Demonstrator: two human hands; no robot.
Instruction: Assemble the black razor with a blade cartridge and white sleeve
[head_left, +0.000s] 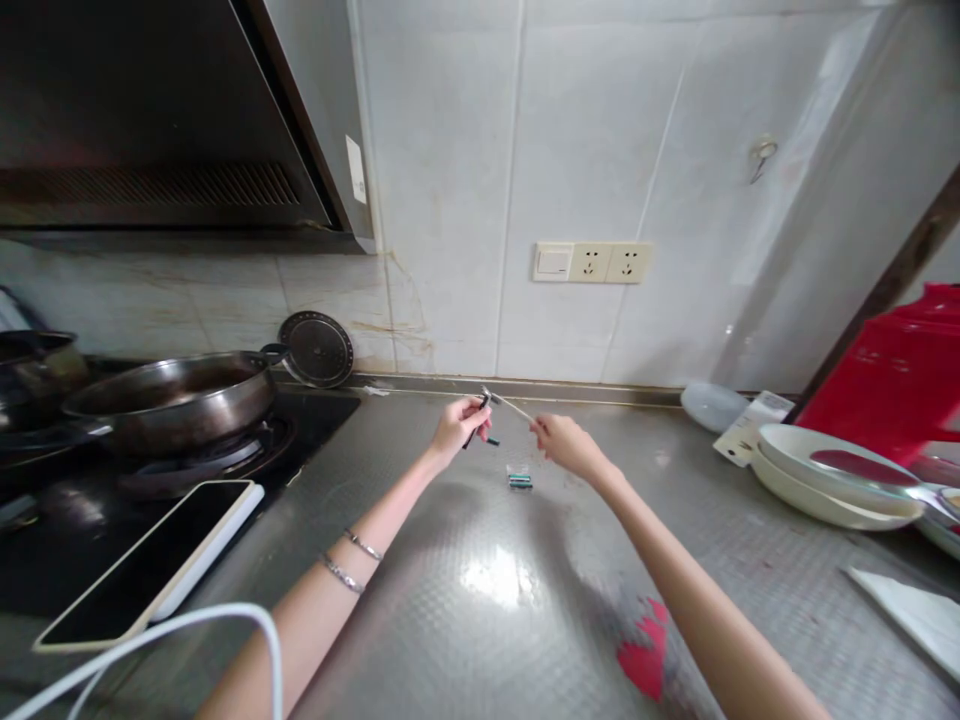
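Observation:
Near the back of the metal counter, my left hand (459, 428) is closed around a small dark handle (478, 422), which is tilted with its metallic head up. To its right, my right hand (564, 440) pinches a thin pale stick (516, 409). The stick's far end meets or overlaps the head of the dark handle; I cannot tell whether they touch. Below the hands, small green-and-black pieces (519, 481) lie on the counter (450, 600). Another small dark green piece (492, 441) shows just beside my left fingers.
At the left, a phone (150, 560) with a white cable (217, 612) lies beside the stove (319, 410), which bears a steel pan (180, 400). Stacked bowls (825, 480), a small white box (752, 428) and a red container (892, 370) stand at the right.

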